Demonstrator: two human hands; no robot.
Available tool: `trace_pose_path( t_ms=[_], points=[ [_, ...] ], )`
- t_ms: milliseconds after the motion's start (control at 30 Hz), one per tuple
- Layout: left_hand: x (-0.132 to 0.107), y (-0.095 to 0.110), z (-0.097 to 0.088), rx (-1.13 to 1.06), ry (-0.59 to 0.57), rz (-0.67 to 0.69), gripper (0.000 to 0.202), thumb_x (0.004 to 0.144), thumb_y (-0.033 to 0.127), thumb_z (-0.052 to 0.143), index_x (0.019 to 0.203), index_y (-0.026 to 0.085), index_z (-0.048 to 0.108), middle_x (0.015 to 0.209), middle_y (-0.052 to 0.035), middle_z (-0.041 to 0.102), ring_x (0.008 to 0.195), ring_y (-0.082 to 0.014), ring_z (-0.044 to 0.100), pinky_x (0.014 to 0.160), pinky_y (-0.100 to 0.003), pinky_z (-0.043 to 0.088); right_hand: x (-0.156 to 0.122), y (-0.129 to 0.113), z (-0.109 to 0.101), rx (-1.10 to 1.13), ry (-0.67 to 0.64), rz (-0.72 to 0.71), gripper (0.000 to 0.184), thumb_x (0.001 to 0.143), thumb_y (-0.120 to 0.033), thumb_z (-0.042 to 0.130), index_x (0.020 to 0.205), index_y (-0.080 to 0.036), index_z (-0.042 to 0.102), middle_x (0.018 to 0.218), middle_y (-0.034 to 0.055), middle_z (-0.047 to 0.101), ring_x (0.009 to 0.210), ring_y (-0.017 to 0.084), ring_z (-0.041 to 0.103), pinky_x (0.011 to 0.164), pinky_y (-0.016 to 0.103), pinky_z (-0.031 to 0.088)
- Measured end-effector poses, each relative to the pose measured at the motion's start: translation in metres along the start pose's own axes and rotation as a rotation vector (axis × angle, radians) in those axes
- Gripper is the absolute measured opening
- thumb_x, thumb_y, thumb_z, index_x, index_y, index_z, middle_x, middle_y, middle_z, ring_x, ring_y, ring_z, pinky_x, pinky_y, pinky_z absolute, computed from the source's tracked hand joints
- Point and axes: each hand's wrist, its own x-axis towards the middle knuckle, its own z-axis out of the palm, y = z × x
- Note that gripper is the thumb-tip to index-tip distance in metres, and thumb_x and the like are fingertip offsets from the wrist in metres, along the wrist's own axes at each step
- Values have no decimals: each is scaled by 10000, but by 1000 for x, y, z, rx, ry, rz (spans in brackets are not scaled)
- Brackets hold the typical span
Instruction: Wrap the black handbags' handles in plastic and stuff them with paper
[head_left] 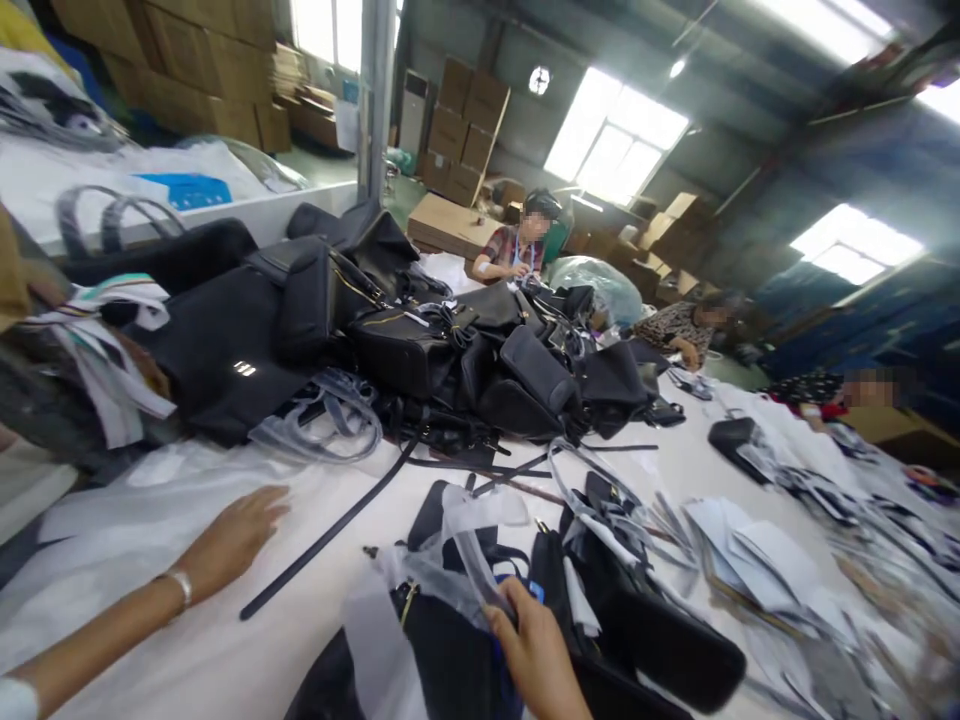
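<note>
My left hand [234, 540] lies palm down with its fingers stretched out on the white sheets [157, 520], holding nothing. My right hand [534, 645] is closed, thumb against fingers, on a translucent plastic strip [476, 555] over a black bag [442, 650]. I cannot tell whether a bag handle is inside the strip. More translucent wrapping [382, 640] hangs over the bag, partly covering its gold zip. Just right of that hand lie other black bags [660, 610] with wrapped straps. A black strap [330, 530] stretches across the table between my hands.
A heap of black bags [405, 345] rises across the table. Plastic-wrapped handles [330, 420] lie before it. White papers [742, 555] are stacked at the right. Co-workers sit at the far side, one in a checked shirt [502, 250]. Cardboard boxes [465, 120] stand behind.
</note>
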Motion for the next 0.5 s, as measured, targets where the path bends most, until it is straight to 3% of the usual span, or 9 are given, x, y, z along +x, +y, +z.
trace_pose_path(
  t_ms=[33,100,167,267,333,400,500],
  points=[
    [-8,0,-13,-14,61,-124,258,866,340,431,1042,266,605,1187,-4,672,1121,-232,571,990,-367,400,1,-4,2,-16,-14,-9,115,888,-273,479,806,-197,507,721,-2,602,698,171,587,643,245,364],
    [-18,24,-48,-47,177,-284,317,912,434,353,1135,291,526,1134,42,681,1026,-215,601,941,-368,432,-1,-17,4,-49,-49,-35,88,874,-238,481,796,-200,499,713,-7,605,693,165,583,629,236,341],
    [-23,77,-82,-161,164,-115,346,922,426,367,1224,298,477,1227,47,626,1102,-204,567,991,-346,397,-3,-37,2,-67,-101,-90,76,866,-205,478,792,-203,496,711,-15,607,695,157,578,620,226,325],
    [-29,169,-101,-303,-122,363,419,893,358,468,1307,289,461,1374,-18,520,1256,-212,459,1089,-330,303,-7,-76,-3,-68,-199,-235,62,849,-172,497,797,-204,505,735,-28,612,695,137,562,618,211,316],
    [-35,209,-92,-352,-357,483,489,797,366,606,1262,245,518,1348,-78,536,1253,-271,461,1089,-387,311,-11,-101,-7,-40,-266,-359,53,837,-156,522,810,-202,522,773,-31,620,710,126,555,632,200,323],
    [-44,224,-75,-415,-566,382,283,722,348,669,971,214,647,1023,-80,685,1009,-296,614,942,-419,446,-17,-120,-12,-7,-331,-465,52,845,-155,527,831,-200,548,804,-32,627,729,118,553,640,190,331],
    [-68,219,-61,-744,-920,-19,147,708,352,650,732,215,600,579,10,606,542,-204,607,579,-331,509,-28,-135,-14,0,-420,-569,62,874,-197,525,847,-197,580,805,-29,629,736,112,554,631,180,335]
  ],
)
